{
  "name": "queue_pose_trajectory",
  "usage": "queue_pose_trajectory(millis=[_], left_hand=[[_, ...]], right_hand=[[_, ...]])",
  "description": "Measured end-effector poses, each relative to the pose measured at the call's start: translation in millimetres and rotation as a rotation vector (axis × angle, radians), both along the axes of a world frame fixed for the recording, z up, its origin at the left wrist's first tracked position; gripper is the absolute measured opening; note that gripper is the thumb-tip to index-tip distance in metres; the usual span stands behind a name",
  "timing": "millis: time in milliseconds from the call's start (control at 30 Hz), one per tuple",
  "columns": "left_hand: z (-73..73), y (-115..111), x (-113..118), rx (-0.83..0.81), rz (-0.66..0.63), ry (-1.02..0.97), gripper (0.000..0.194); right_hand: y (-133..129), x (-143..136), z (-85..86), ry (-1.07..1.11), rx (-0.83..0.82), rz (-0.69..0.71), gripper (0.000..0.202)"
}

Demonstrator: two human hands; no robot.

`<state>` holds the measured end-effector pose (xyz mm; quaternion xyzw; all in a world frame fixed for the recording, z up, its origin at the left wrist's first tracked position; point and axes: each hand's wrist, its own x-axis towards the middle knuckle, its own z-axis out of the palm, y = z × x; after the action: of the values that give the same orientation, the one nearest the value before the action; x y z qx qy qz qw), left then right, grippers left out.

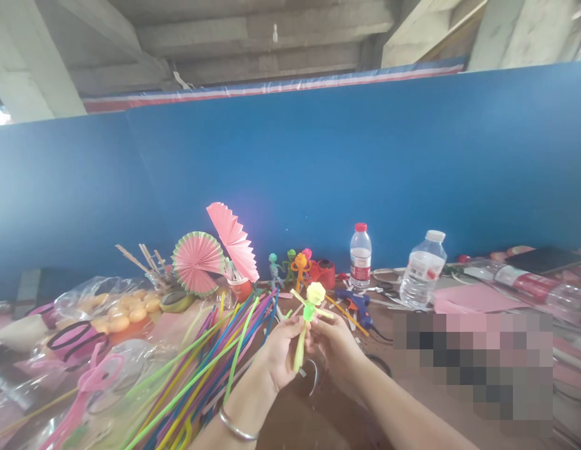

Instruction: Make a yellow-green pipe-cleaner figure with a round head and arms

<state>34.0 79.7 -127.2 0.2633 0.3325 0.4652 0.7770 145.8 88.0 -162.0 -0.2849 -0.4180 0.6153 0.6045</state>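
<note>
A small yellow figure point(315, 292) with a round ruffled head, thin arms stuck out sideways and a green middle point(309, 310) is held upright in front of me. My left hand point(286, 350) grips its lower body from the left, fingers closed. From the right, my right hand point(334, 342) pinches it near the green middle; the fingertips behind it are partly hidden. A yellow leg-like strip point(299, 351) hangs down between the hands. Beside my left forearm lies a bundle of long colourful thin strips point(210, 362). Several similar figures point(300, 267) stand behind, against the blue panel.
A blue glue gun point(359, 306) and a red-capped bottle point(360, 259) stand beyond my right hand. Another water bottle point(422, 269) is further right, near pink paper point(478, 300). Pink paper fans point(197, 262) and pink scissors point(90, 381) are at left. A blue panel point(318, 162) closes the back.
</note>
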Motion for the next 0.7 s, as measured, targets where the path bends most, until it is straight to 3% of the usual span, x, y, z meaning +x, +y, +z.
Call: queue_pose_trajectory(millis=[233,500,700], left_hand=[[-6.2,1.9,-3.0,-0.131,-0.055,0.006,0.014],[-8.7,4.0,-0.4,-0.126,-0.012,0.034,0.017],[-10.8,4.7,0.3,-0.108,-0.068,0.014,0.019]], right_hand=[[5.9,3.2,-3.3,0.136,-0.055,0.023,0.023],[2.3,-3.2,-3.1,0.144,-0.102,0.082,0.019],[-1.2,-2.1,-0.9,0.157,-0.100,0.142,0.018]])
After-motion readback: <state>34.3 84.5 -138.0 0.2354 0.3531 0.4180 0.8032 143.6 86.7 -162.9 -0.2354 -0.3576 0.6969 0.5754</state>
